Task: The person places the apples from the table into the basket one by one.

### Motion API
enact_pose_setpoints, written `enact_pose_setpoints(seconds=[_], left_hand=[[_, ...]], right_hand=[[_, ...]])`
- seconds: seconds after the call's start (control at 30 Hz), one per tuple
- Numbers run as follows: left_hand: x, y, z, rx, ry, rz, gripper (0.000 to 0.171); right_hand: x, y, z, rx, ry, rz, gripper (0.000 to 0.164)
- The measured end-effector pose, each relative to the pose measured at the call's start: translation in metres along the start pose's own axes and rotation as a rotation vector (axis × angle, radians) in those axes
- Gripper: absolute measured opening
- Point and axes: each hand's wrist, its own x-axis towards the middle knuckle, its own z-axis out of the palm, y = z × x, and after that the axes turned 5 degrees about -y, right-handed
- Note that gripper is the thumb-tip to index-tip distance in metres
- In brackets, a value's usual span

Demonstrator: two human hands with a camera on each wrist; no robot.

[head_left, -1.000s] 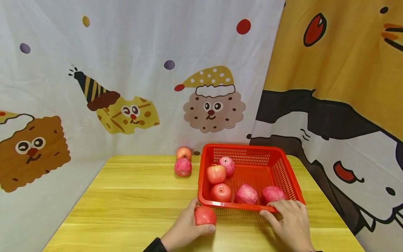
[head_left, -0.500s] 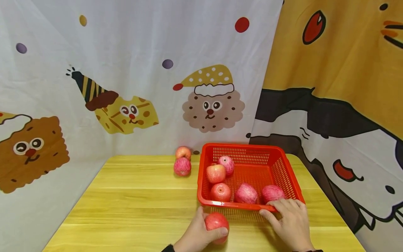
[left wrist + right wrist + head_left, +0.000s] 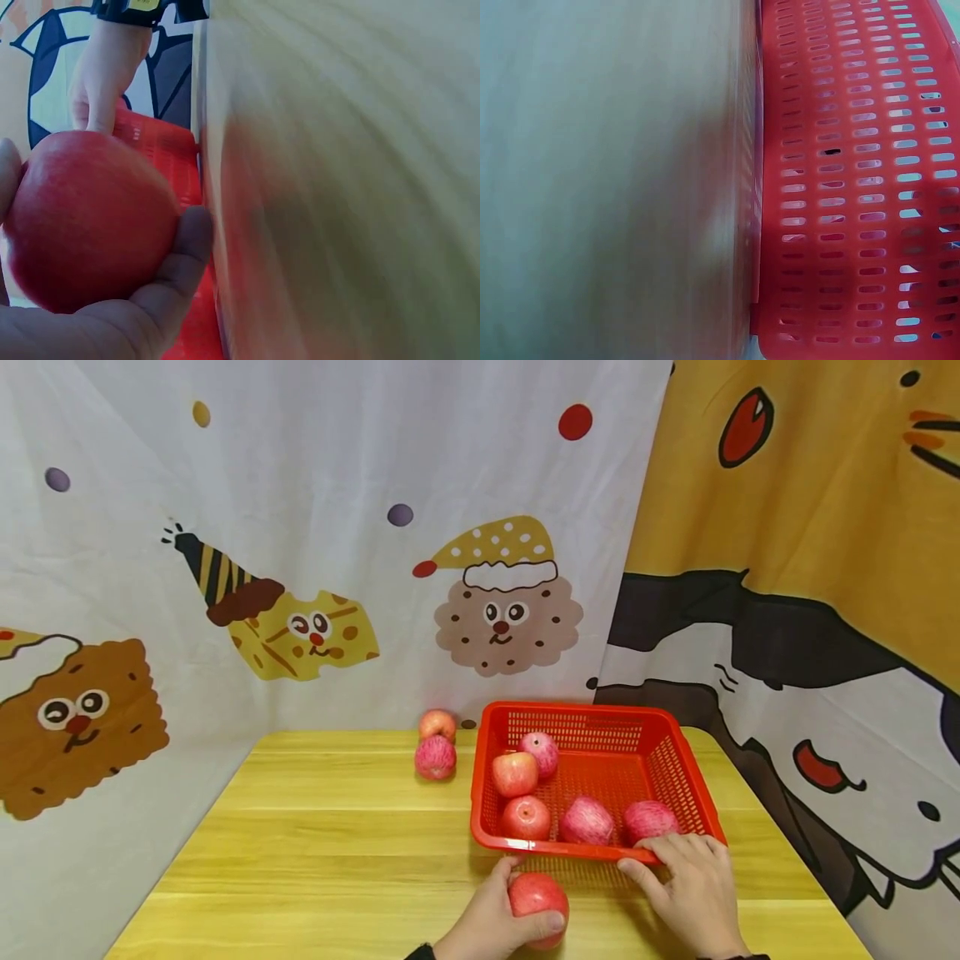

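Observation:
My left hand [image 3: 497,917] grips a red apple [image 3: 538,900] just in front of the basket's near side. In the left wrist view, fingers and thumb wrap the apple [image 3: 90,217] from both sides. The fingers of my right hand [image 3: 693,887] lie over the near right rim of the red plastic basket [image 3: 558,850], with the thumb on the outer side. Inside the basket, several apples sit along its left and near sides, among them a pale red one [image 3: 515,774] and a streaked pink one [image 3: 587,821]. The right wrist view shows the basket's slotted wall [image 3: 870,180].
Two more apples, a streaked pink one [image 3: 436,757] and an orange-red one [image 3: 438,725], stand one behind the other left of the basket. All rests on a yellow wood-grain table [image 3: 315,835]. A printed cartoon curtain [image 3: 330,485] hangs behind it.
My left hand has moved right and toward the front of the table with the apple, from the basket's near left corner. The right hand has stayed at the rim.

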Motion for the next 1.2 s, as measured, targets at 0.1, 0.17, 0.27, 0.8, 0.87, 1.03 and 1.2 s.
enact_pose_setpoints(seconds=[0.1,0.17,0.27,0.8,0.87,1.03,1.2], left_hand=[[0.002,-0.002,0.006,-0.062,-0.003,0.024,0.084],[0.003,-0.003,0.009,-0.096,-0.010,0.043,0.082],[0.002,-0.004,0.013,-0.120,-0.022,0.079,0.080],[0.002,-0.004,0.018,-0.124,-0.074,0.152,0.056],[0.002,-0.005,0.018,-0.126,-0.079,0.157,0.054],[0.002,-0.006,0.018,-0.126,-0.088,0.174,0.053],[0.003,-0.006,0.018,-0.110,-0.088,0.186,0.052]], right_hand=[[0.000,0.000,0.000,0.006,-0.008,0.001,0.039],[0.000,0.000,0.000,0.007,-0.011,-0.002,0.039],[0.001,-0.001,0.000,0.011,-0.014,-0.004,0.039],[0.002,0.000,0.000,0.004,-0.009,-0.009,0.040],[0.001,0.000,0.001,0.003,-0.006,-0.008,0.039],[0.000,0.000,0.001,0.001,-0.006,-0.004,0.039],[-0.001,-0.001,0.000,0.005,-0.010,-0.001,0.038]])
